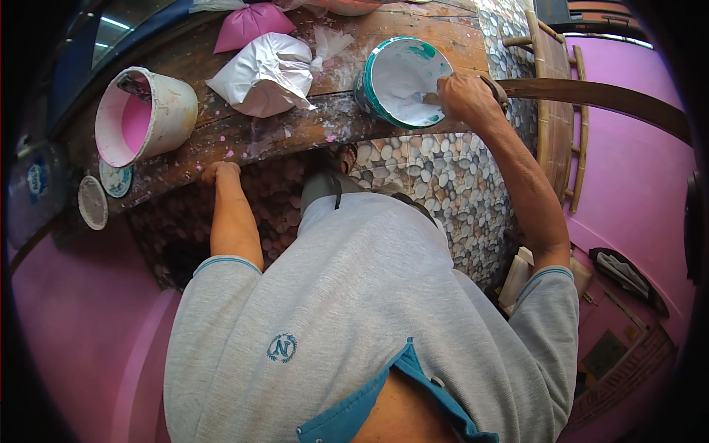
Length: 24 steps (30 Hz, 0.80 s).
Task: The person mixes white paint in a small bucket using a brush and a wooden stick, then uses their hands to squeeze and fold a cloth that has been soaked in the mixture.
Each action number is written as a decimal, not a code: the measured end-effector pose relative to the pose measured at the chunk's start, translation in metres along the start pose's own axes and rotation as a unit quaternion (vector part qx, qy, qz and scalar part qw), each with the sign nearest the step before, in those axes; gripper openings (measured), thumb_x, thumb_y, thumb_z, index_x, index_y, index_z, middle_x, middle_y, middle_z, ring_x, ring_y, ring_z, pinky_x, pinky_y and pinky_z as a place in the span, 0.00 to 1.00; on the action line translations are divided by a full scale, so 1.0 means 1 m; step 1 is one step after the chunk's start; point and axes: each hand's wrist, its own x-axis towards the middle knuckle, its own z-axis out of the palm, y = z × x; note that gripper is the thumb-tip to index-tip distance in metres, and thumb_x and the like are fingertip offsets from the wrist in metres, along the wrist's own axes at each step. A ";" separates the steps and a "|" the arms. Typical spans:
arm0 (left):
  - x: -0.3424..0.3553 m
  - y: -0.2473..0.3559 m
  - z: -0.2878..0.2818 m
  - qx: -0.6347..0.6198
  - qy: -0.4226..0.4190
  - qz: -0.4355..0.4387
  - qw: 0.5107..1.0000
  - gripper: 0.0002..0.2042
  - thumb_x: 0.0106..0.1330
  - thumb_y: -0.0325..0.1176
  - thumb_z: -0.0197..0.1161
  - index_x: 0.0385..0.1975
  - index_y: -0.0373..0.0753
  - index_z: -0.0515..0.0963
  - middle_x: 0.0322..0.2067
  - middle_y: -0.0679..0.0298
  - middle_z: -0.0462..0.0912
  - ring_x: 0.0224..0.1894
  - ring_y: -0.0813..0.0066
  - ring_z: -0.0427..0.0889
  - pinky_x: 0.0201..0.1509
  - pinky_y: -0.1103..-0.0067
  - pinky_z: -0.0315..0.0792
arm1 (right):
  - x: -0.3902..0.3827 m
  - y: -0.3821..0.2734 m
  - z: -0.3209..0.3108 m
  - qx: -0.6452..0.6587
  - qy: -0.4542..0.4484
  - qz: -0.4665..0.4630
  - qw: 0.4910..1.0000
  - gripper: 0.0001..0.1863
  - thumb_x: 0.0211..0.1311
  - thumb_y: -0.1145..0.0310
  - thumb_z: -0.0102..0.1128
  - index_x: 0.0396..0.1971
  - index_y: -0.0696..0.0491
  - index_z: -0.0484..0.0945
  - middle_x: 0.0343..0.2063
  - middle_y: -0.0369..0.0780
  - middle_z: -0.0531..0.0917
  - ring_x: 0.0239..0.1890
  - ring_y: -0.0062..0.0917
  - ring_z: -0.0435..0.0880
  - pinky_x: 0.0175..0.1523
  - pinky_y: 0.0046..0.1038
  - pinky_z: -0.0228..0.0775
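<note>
My right hand (464,94) grips a short stirring tool (429,98) over a teal-rimmed bucket (377,70) holding white paste or powder (402,81). My left hand (221,174) rests with curled fingers on the front edge of the stained wooden table (295,129). Left of centre, a white plastic bag (262,74) sits bunched in front of a pink bag (244,26). At the left stands a white bucket (170,114) with pink liquid (135,127) and a dark tool (133,85) inside it. Two round lids (93,202) lie beside it.
A plastic container (35,188) stands at the far left. Bamboo furniture (554,125) and a curved wooden strip (591,96) are at the right, against a pink surface (635,184). Below the table is a pebble-patterned floor (428,177), with my legs and foot partly visible.
</note>
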 end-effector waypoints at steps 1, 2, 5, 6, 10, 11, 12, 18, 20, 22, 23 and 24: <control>-0.005 0.000 0.000 0.007 0.001 0.003 1.000 0.17 0.68 0.42 0.44 0.54 0.55 0.74 0.54 0.75 0.74 0.57 0.78 0.70 0.59 0.62 0.61 | 0.003 0.002 -0.001 -0.001 0.000 -0.001 1.000 0.15 0.61 0.66 0.49 0.43 0.54 0.79 0.36 0.47 0.83 0.39 0.38 0.84 0.46 0.36 0.75; -0.010 0.000 0.000 0.015 0.003 0.005 1.000 0.17 0.68 0.41 0.43 0.54 0.54 0.74 0.55 0.75 0.74 0.57 0.78 0.70 0.59 0.62 0.61 | 0.006 0.003 -0.001 0.012 0.013 0.015 1.000 0.15 0.61 0.66 0.48 0.43 0.54 0.79 0.36 0.47 0.83 0.39 0.38 0.84 0.45 0.36 0.75; -0.010 -0.001 -0.001 0.076 0.026 0.034 0.996 0.17 0.68 0.42 0.43 0.52 0.54 0.75 0.54 0.76 0.75 0.57 0.78 0.71 0.60 0.63 0.60 | 0.013 0.005 -0.001 0.011 0.028 0.032 0.999 0.15 0.62 0.68 0.46 0.43 0.55 0.79 0.36 0.49 0.83 0.39 0.38 0.84 0.44 0.36 0.75; -0.002 -0.001 -0.001 -0.003 0.014 0.020 1.000 0.17 0.68 0.42 0.43 0.53 0.53 0.75 0.54 0.75 0.75 0.57 0.78 0.71 0.60 0.63 0.60 | 0.016 0.004 0.003 0.026 0.069 0.027 0.997 0.15 0.61 0.70 0.44 0.40 0.56 0.80 0.33 0.50 0.83 0.36 0.39 0.84 0.42 0.37 0.76; 0.067 0.001 0.010 -0.404 -0.086 -0.073 0.908 0.17 0.68 0.42 0.43 0.52 0.53 0.75 0.55 0.74 0.75 0.56 0.77 0.72 0.60 0.64 0.60 | 0.017 -0.004 -0.003 0.055 0.121 -0.007 0.991 0.16 0.63 0.72 0.39 0.37 0.59 0.80 0.32 0.52 0.82 0.34 0.41 0.84 0.41 0.39 0.75; 0.068 0.002 0.009 -0.496 -0.109 -0.101 0.856 0.17 0.68 0.42 0.43 0.52 0.52 0.75 0.55 0.73 0.75 0.56 0.77 0.73 0.61 0.65 0.60 | 0.018 -0.005 0.001 0.056 0.121 -0.005 0.991 0.16 0.63 0.72 0.39 0.37 0.59 0.80 0.32 0.52 0.82 0.34 0.41 0.84 0.41 0.39 0.75; 0.069 0.004 0.010 -0.411 -0.095 -0.084 0.903 0.17 0.68 0.42 0.43 0.52 0.52 0.75 0.54 0.73 0.76 0.55 0.77 0.73 0.61 0.65 0.60 | 0.020 -0.006 0.007 0.068 0.147 -0.022 0.986 0.17 0.63 0.72 0.38 0.37 0.59 0.80 0.32 0.53 0.82 0.35 0.42 0.84 0.42 0.39 0.75; 0.028 0.000 0.005 -0.182 -0.038 -0.028 0.982 0.16 0.67 0.43 0.44 0.48 0.52 0.77 0.50 0.72 0.79 0.53 0.78 0.76 0.61 0.66 0.61 | 0.011 -0.010 0.022 0.150 0.177 -0.064 0.971 0.16 0.61 0.71 0.41 0.34 0.60 0.80 0.29 0.54 0.82 0.33 0.43 0.83 0.43 0.39 0.74; 0.015 0.000 0.002 -0.225 -0.051 -0.045 0.972 0.16 0.67 0.44 0.44 0.47 0.52 0.77 0.50 0.72 0.79 0.52 0.78 0.76 0.60 0.66 0.61 | 0.004 -0.010 0.026 0.156 0.215 -0.080 0.961 0.17 0.61 0.71 0.40 0.29 0.60 0.81 0.26 0.54 0.81 0.30 0.42 0.84 0.41 0.38 0.75; 0.007 -0.001 0.000 -0.213 -0.028 -0.030 0.976 0.15 0.67 0.44 0.44 0.46 0.52 0.78 0.49 0.72 0.79 0.51 0.79 0.76 0.59 0.67 0.63 | -0.006 -0.009 0.015 0.174 0.058 -0.069 0.981 0.18 0.56 0.69 0.51 0.44 0.59 0.79 0.32 0.54 0.82 0.37 0.42 0.84 0.45 0.39 0.74; 0.013 -0.001 0.001 -0.211 -0.022 -0.025 0.977 0.15 0.67 0.44 0.44 0.45 0.53 0.78 0.49 0.72 0.79 0.50 0.79 0.77 0.58 0.67 0.63 | -0.008 -0.009 0.011 0.174 0.059 -0.069 0.981 0.18 0.56 0.69 0.51 0.44 0.59 0.79 0.32 0.54 0.82 0.37 0.42 0.84 0.45 0.39 0.74; 0.051 -0.003 0.009 -0.446 -0.059 -0.108 0.886 0.15 0.66 0.45 0.45 0.43 0.53 0.78 0.48 0.72 0.80 0.49 0.80 0.77 0.57 0.68 0.64 | -0.011 -0.010 0.004 0.155 0.042 -0.066 0.985 0.17 0.56 0.69 0.51 0.43 0.59 0.80 0.33 0.54 0.83 0.37 0.42 0.84 0.45 0.39 0.75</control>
